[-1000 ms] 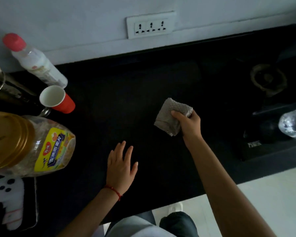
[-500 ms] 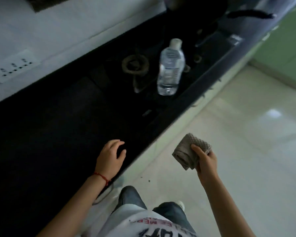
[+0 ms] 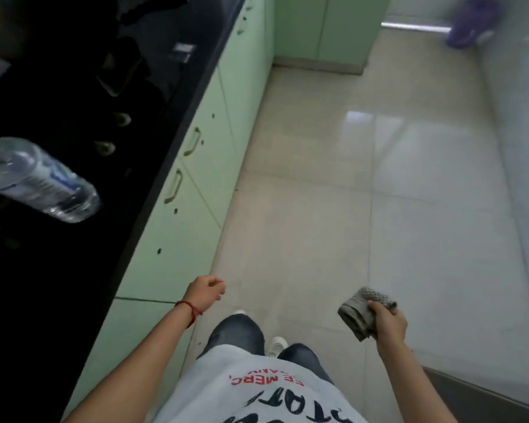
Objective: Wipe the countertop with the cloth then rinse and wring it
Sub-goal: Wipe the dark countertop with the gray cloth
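A pale tiled floor [image 3: 333, 184] fills the middle, with green cabinets [image 3: 196, 184] running from 7 o'clock toward 12 under a black countertop [image 3: 58, 270] at 9 o'clock. A water bottle [image 3: 37, 180] stands on the countertop at 9 o'clock. At 5 o'clock the right hand [image 3: 387, 323] grips the bunched grey cloth [image 3: 359, 312], fingers curled round it, above the floor and well apart from the countertop. Near 6 o'clock the left hand [image 3: 205, 293] hangs loosely curled, holding nothing, just beside the cabinets.
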Tool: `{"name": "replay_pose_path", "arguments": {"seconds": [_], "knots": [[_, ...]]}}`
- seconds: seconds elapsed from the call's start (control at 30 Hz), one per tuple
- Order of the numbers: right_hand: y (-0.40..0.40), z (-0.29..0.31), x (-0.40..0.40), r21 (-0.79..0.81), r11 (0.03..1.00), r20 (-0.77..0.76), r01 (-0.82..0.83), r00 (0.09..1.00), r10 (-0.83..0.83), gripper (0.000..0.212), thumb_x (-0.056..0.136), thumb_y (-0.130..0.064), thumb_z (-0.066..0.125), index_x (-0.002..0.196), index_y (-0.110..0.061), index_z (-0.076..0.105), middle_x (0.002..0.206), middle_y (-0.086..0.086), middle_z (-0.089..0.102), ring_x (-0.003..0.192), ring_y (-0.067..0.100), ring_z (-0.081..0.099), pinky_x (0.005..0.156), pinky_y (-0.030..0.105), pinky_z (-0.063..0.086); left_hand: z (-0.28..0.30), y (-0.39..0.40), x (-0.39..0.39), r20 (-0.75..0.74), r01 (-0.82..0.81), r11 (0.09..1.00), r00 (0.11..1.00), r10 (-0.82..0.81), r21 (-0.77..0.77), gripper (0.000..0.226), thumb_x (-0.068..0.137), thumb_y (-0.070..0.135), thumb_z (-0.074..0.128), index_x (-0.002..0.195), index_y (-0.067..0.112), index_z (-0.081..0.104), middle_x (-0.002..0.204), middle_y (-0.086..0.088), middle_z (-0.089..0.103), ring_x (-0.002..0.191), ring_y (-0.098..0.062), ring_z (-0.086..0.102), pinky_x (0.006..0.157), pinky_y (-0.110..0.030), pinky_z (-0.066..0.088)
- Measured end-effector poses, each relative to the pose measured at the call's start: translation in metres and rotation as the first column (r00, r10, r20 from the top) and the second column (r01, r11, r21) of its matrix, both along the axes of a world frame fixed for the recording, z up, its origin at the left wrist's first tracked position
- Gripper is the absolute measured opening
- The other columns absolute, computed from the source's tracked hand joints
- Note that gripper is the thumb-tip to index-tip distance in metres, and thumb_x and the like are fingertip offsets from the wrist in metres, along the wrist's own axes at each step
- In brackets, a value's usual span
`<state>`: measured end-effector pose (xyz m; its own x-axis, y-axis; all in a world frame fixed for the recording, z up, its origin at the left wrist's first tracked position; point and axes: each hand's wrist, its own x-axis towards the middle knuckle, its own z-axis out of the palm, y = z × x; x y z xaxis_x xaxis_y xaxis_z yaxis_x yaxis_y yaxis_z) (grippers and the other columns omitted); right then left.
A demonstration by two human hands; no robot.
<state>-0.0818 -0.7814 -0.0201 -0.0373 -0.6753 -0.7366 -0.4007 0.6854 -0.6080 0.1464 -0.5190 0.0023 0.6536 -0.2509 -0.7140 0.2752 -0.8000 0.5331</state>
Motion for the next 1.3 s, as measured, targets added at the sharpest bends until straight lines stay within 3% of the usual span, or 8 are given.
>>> {"name": "replay_pose_path", "arguments": {"seconds": [0.13,0.43,0.53,0.7,0.87,1.07,1.17,1.3], "knots": [[-0.045,-0.011,0.02,-0.008,0.999,-0.058,0.033,0.998,-0.033,0.043,0.079,-0.008,0.066,0.118,0.004,0.052,0.121,0.026,0.058,0.107,0.04,0.057,0.091,0.048,0.048,-0.021,-0.028,0.023,-0.057,-0.036,0.997,0.998,0.04,0.075,0.012,0.089,0.009,0.051,0.081,0.008,0.061,0.085,-0.014,0.063,0.068,-0.022,0.057,0.041,-0.011,0.041],[-0.182,-0.003,0.139,-0.105,0.992,-0.023,-0.069,0.997,0.067,0.035,0.078,-0.007,0.067,0.109,0.001,0.053,0.104,0.018,0.06,0.092,0.03,0.057,0.089,0.05,0.05,-0.051,-0.124,0.119,-0.156,-0.037,0.982,0.986,0.066,0.186,0.02,0.089,0.013,0.051,0.069,0.011,0.056,0.084,-0.014,0.063,0.058,-0.018,0.054,0.052,-0.022,0.033],[-0.223,0.005,0.169,-0.137,0.987,-0.058,-0.086,0.995,0.079,0.025,0.078,-0.006,0.067,0.098,-0.005,0.053,0.097,0.016,0.059,0.089,0.03,0.056,0.087,0.049,0.049,-0.044,-0.179,0.163,-0.137,0.004,0.981,0.99,0.023,0.194,0.024,0.088,0.012,0.051,0.065,0.012,0.056,0.081,-0.013,0.063,0.062,-0.02,0.055,0.051,-0.02,0.034],[-0.295,0.007,0.208,-0.166,0.984,-0.081,-0.061,0.996,0.048,0.029,0.079,-0.006,0.067,0.104,0.0,0.054,0.096,0.016,0.058,0.086,0.029,0.055,0.078,0.04,0.046,-0.027,-0.308,0.237,-0.121,0.094,0.992,0.989,-0.084,0.088,0.032,0.091,0.008,0.048,0.059,0.013,0.053,0.067,-0.006,0.057,0.054,-0.014,0.05,0.038,-0.013,0.037],[-0.38,-0.002,0.249,-0.183,0.98,-0.123,-0.073,0.991,0.051,0.027,0.079,-0.006,0.067,0.102,-0.004,0.053,0.094,0.013,0.058,0.086,0.028,0.055,0.077,0.036,0.045,-0.014,-0.445,0.305,-0.08,0.118,0.992,0.99,-0.121,-0.033,0.017,0.092,0.013,0.049,0.092,0.004,0.062,0.088,-0.011,0.061,0.059,-0.009,0.053,0.051,-0.02,0.037],[-0.503,-0.01,0.323,-0.177,0.965,-0.166,-0.192,0.972,0.163,0.028,0.079,-0.008,0.066,0.102,-0.003,0.053,0.092,0.013,0.058,0.084,0.028,0.054,0.075,0.036,0.044,-0.012,-0.561,0.375,-0.007,0.072,0.996,0.997,-0.072,-0.058,0.025,0.093,0.008,0.046,0.106,-0.008,0.06,0.09,-0.016,0.057,0.054,-0.008,0.05,0.034,-0.002,0.034],[-0.563,-0.004,0.37,-0.161,0.949,-0.163,-0.272,0.955,0.247,0.026,0.079,-0.009,0.066,0.101,-0.004,0.053,0.092,0.013,0.058,0.083,0.027,0.053,0.073,0.032,0.042,-0.014,-0.59,0.399,-0.038,-0.011,1.0,0.999,0.01,-0.021,0.015,0.093,0.008,0.047,0.09,0.001,0.06,0.076,-0.012,0.058,0.041,-0.002,0.056,0.033,-0.004,0.033],[-0.63,0.004,0.445,-0.176,0.899,-0.18,-0.401,0.911,0.371,0.03,0.078,-0.009,0.066,0.105,-0.003,0.054,0.093,0.012,0.059,0.085,0.025,0.054,0.075,0.031,0.041,-0.02,-0.61,0.425,-0.081,-0.119,0.991,0.989,0.123,0.054,0.029,0.092,0.009,0.048,0.064,0.015,0.052,0.065,-0.005,0.055,0.032,0.001,0.052,0.046,-0.021,0.032]]}}
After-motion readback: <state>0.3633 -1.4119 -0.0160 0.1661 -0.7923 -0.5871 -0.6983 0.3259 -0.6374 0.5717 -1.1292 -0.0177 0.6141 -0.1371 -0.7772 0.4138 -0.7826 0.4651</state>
